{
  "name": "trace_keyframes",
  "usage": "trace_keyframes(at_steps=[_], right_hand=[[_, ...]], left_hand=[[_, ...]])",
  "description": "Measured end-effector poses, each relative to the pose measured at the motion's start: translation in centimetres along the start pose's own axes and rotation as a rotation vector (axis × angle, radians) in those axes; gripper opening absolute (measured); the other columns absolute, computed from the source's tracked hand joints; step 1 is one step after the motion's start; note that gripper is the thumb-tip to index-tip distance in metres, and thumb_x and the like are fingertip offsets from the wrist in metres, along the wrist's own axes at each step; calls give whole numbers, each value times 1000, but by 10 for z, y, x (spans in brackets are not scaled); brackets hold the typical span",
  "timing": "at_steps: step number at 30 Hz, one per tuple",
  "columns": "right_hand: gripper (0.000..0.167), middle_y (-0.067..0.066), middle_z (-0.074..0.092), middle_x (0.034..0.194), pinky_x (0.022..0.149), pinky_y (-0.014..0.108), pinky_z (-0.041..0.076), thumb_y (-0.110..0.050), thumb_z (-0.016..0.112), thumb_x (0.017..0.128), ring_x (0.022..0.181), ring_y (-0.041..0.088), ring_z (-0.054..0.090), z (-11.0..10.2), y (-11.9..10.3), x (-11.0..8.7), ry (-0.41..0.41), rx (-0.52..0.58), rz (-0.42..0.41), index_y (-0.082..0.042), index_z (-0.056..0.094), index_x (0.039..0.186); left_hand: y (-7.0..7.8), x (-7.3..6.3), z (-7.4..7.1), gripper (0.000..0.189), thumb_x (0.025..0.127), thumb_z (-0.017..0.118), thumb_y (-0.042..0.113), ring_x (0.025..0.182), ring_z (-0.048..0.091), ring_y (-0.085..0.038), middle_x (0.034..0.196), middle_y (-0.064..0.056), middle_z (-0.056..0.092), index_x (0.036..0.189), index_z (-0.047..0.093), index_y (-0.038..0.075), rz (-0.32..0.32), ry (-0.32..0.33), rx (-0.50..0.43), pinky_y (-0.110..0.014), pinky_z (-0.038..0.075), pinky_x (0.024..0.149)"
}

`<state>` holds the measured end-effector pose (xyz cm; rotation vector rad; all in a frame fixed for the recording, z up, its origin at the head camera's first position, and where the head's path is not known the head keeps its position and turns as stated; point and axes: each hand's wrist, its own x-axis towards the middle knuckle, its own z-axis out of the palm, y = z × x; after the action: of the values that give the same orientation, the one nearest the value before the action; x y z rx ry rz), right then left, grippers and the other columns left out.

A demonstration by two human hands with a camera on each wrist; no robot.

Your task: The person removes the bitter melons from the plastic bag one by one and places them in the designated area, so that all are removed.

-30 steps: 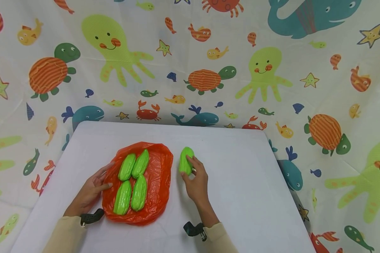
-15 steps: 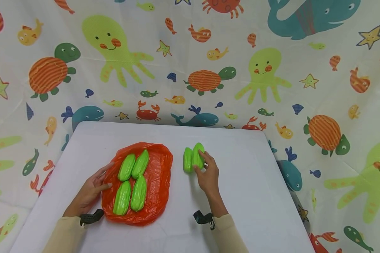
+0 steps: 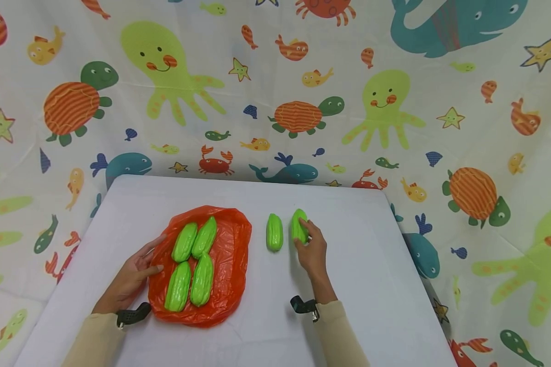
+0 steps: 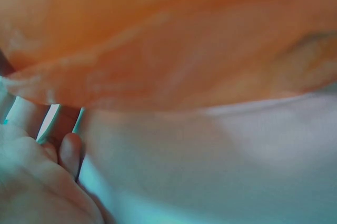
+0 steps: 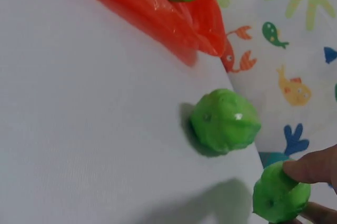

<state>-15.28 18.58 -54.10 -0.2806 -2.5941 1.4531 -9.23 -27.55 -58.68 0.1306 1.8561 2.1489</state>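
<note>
My right hand point(image 3: 313, 248) pinches a green ridged toy cucumber point(image 3: 299, 226) between thumb and fingers at the back of the table. In the right wrist view this held cucumber point(image 5: 280, 195) shows end-on under the thumb, its shadow off to one side. A second cucumber point(image 3: 274, 232) lies just left of it, apart from the hand. My left hand point(image 3: 130, 278) holds the left edge of a red plastic bag point(image 3: 229, 265), thumb over the rim, other fingers partly behind it. Several more cucumbers point(image 3: 202, 279) rest inside the bag. The bag's film point(image 4: 158, 66) fills the upper left wrist view.
The table point(image 3: 362, 306) has a white cover. Behind it hangs a curtain point(image 3: 266, 76) printed with sea animals, also along both sides. A black wrist camera point(image 3: 303, 305) sits on the right wrist, another camera point(image 3: 134, 314) on the left.
My right hand has moved right with its cucumber, and a gap has opened between it and the second cucumber, which now shows whole. The left hand and bag have stayed put.
</note>
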Motion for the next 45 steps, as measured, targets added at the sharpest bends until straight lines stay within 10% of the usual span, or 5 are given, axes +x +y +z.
trace_keyframes(at_steps=[25,45], right_hand=[[64,19,49,162,121,57,45,-3,79,91,146,42,51,2,15,11,6,-91,80,-18,61,151],[70,12,55,158,114,57,49,-16,88,85,143,34,50,24,-26,-42,53,30,-49,-25,63,149]], left_hand=[[-2,0,-1,74,107,57,0,127,63,6,147,23,58,170,25,18,-9,10,17,-21,59,99],[1,0,1,74,107,57,0,130,61,8,150,25,56,171,24,17,-2,12,-1,-19,57,100]])
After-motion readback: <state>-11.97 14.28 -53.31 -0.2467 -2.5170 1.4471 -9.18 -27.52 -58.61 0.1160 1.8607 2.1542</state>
